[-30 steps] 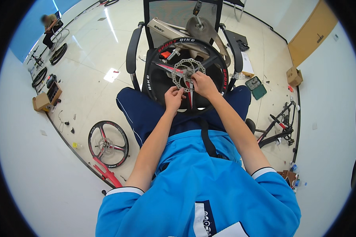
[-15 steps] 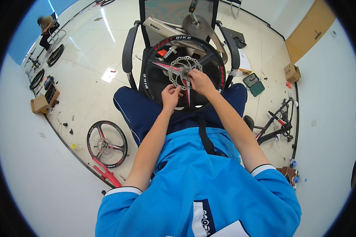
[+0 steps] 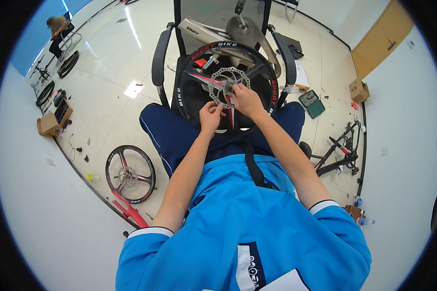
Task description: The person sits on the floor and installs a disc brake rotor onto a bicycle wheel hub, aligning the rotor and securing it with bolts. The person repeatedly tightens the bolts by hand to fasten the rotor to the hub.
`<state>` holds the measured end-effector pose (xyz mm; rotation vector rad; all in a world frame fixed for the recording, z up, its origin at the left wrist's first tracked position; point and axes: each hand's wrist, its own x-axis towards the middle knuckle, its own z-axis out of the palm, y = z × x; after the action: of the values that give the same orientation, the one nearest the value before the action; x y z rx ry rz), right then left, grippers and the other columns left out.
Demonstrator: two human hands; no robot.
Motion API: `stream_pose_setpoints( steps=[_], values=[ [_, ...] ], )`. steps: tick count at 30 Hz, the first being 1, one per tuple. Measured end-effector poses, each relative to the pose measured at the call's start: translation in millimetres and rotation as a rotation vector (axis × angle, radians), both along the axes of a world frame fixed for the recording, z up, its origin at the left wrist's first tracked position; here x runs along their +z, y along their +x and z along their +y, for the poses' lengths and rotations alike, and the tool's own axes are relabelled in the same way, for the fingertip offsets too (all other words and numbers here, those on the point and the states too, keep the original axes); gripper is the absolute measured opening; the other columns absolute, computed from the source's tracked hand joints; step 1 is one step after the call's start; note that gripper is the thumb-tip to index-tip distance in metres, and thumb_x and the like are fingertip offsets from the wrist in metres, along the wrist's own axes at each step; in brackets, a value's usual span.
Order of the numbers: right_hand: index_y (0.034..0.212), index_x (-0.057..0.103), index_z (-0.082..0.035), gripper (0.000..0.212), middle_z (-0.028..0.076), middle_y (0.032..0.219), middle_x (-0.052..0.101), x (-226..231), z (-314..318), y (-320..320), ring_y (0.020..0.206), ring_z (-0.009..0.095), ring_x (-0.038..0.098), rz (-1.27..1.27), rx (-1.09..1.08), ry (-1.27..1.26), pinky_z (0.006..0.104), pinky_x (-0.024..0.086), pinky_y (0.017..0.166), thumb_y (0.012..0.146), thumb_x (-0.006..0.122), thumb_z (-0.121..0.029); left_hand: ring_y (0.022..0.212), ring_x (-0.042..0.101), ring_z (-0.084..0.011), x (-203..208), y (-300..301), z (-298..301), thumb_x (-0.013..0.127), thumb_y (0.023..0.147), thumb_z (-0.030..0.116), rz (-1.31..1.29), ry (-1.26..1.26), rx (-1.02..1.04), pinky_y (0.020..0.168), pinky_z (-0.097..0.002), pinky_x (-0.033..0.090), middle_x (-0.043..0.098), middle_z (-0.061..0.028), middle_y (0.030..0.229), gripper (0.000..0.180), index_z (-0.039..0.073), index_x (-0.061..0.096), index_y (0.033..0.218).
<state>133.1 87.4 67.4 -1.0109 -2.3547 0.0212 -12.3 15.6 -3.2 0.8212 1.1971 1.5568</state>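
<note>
A black bicycle wheel [image 3: 182, 80] with thick spokes and red-and-white accents lies across my lap and the seat of an office chair [image 3: 161, 56]. A silver disc brake rotor [image 3: 228, 72] with a perforated, wavy edge sits at its hub. My left hand [image 3: 210, 117] is closed, its fingertips pinching at the rotor's lower left edge. My right hand [image 3: 247, 102] has its fingers pressed together beside the hub, over the right part of the rotor. Whatever small part those fingers hold is hidden.
Behind the wheel, a pale bike frame [image 3: 204, 31] rests on the chair. On the floor at left lie another wheel [image 3: 150, 172], a red fork [image 3: 131, 211] and an opened carton [image 3: 47, 125]. At right are a green case [image 3: 315, 109] and a black frame [image 3: 342, 150]. Someone sits [image 3: 58, 41] far left.
Both hands stay at the rotor and hub with hardly any shift. The whole view has moved slightly; the wheel keeps its place on the lap and chair.
</note>
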Motion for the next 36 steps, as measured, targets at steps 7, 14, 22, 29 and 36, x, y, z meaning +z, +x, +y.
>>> stream_pose_setpoints(
  steps=[7,14,22,29,36],
  values=[
    [0.090,0.057,-0.005,0.021,0.013,0.084,0.061,-4,-6,-6,0.071,0.035,0.064,0.068,-0.107,-0.021,0.0447,0.053,0.063,0.089,0.064,-0.024,0.062,0.063,-0.0106,1,0,1,0.068,0.092,0.015,0.012,0.009,0.001,0.055,-0.0220,0.044,0.070,-0.0064,0.081,0.018,0.000,0.061,0.098],
    [0.079,0.059,-0.004,0.026,0.015,0.072,0.063,22,-15,24,0.070,0.036,0.064,0.264,-0.190,-0.147,0.0442,0.050,0.063,0.085,0.067,-0.029,0.063,0.062,-0.0101,6,1,-2,0.067,0.093,0.014,0.008,-0.016,0.023,0.056,-0.0223,0.044,0.070,-0.0067,0.081,0.016,0.000,0.061,0.097],
    [0.099,0.070,0.000,0.024,0.018,0.088,0.069,-48,18,89,0.088,0.035,0.067,0.077,-0.372,-0.264,0.0417,0.054,0.082,0.083,0.062,-0.016,0.063,0.063,-0.0108,8,-1,-2,0.068,0.093,0.019,-0.009,-0.058,0.005,0.056,-0.0225,0.045,0.070,-0.0071,0.083,0.021,0.000,0.062,0.097],
    [0.084,0.067,0.002,0.015,0.022,0.093,0.067,-69,22,81,0.093,0.040,0.064,-0.112,-0.386,-0.309,0.0474,0.052,0.084,0.077,0.061,-0.010,0.064,0.065,-0.0125,5,-2,-7,0.065,0.095,0.023,-0.028,-0.078,-0.010,0.057,-0.0231,0.046,0.071,-0.0105,0.085,0.025,-0.001,0.061,0.101],
    [0.081,0.062,0.006,0.020,0.022,0.076,0.066,-56,28,95,0.078,0.035,0.068,0.089,-0.333,-0.199,0.0393,0.056,0.073,0.072,0.068,-0.010,0.064,0.064,-0.0129,4,-1,-2,0.064,0.095,0.024,0.002,-0.089,-0.019,0.057,-0.0234,0.046,0.071,-0.0116,0.087,0.027,-0.002,0.061,0.101]
  ],
)
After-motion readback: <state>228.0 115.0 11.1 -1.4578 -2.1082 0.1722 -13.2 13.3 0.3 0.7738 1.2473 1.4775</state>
